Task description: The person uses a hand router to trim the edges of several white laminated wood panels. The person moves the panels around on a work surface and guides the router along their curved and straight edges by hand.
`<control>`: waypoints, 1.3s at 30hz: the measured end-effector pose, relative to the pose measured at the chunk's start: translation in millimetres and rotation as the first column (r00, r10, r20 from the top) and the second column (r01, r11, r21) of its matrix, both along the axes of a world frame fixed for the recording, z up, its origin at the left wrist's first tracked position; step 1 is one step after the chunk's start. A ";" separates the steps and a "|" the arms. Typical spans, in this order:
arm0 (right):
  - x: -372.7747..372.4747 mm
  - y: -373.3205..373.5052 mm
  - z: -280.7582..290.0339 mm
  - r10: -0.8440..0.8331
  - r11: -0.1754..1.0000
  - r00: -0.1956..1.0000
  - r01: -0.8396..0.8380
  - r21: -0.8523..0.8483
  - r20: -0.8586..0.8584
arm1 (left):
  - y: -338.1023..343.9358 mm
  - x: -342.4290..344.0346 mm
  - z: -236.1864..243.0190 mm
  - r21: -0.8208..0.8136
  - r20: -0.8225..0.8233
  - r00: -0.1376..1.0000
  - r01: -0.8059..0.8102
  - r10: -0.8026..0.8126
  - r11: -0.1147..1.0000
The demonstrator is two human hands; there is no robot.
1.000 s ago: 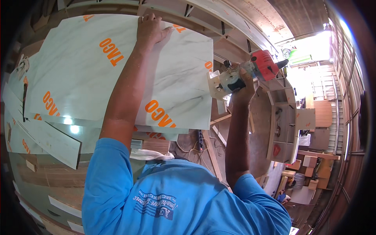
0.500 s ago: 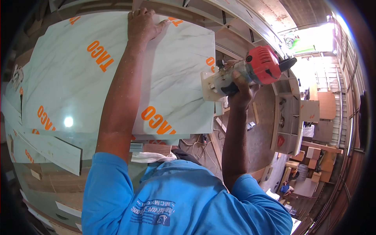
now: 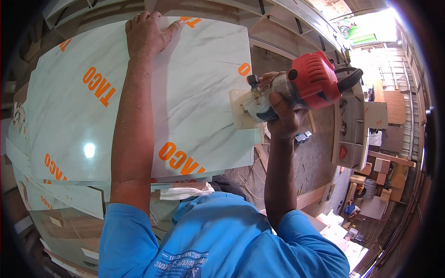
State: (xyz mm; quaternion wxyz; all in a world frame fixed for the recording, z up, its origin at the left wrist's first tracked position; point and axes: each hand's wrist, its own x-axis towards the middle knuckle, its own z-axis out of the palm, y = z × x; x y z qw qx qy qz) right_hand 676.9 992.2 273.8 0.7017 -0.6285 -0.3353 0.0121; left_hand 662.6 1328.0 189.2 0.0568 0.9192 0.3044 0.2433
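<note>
A white marble-patterned panel (image 3: 199,92) with orange printing lies flat before me. Near its far edge rests my left hand (image 3: 147,34), fingers spread and thumb out, pressing on the surface. In my right hand (image 3: 285,113) is a trim router (image 3: 313,81) with a red motor housing and a black cord end. My fingers wrap around its pale lower body. The router is tilted on its side, its pale square base plate (image 3: 241,109) against the panel's right edge. The cutting bit is hidden.
More panels (image 3: 65,197) are stacked below and to the left. A white cloth (image 3: 187,191) lies by my waist. Cabinet frames (image 3: 350,129) stand on the right and along the far side. Cords (image 3: 248,176) trail across the floor, and a seated person (image 3: 352,209) is far off at right.
The panel sits lower and further left in view as my head shifts. The router has moved nearer along the panel's right edge. Both hands keep their hold.
</note>
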 end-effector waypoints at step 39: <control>-1.7 3.1 -8.1 -0.007 1.000 0.988 0.010 0.015 -0.153 | -2.2 1.6 2.3 -0.013 -0.015 0.999 -0.034 0.034 0.999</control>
